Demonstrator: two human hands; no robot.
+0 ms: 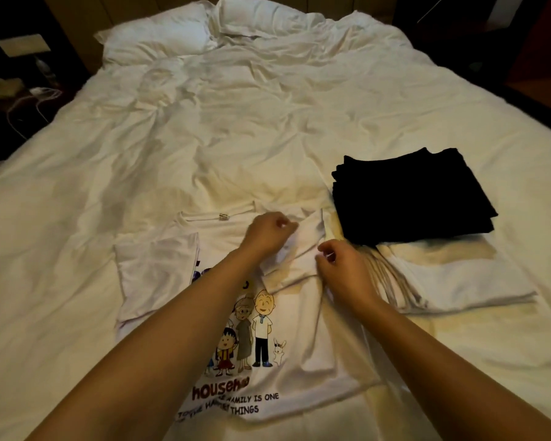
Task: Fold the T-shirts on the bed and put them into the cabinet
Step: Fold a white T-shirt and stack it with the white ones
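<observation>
Head view: rumpled white bed, dim room; both hands pinch white T-shirt sleeve

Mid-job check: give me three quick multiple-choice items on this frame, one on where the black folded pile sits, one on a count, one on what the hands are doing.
1. Where is the black folded pile?
A. on the pillows
B. on the bed, beyond the folded white pile
C. under the printed T-shirt

2. How many pillows lie at the head of the bed?
A. two
B. four
C. none

3. What are the hands doing?
A. both idle
B. both pinch the printed T-shirt at its sleeve
C. lifting the black pile

Answers: 1 B, it lies past the white pile. 2 A, two show side by side. 3 B, left hand and right hand grip white cloth.
</observation>
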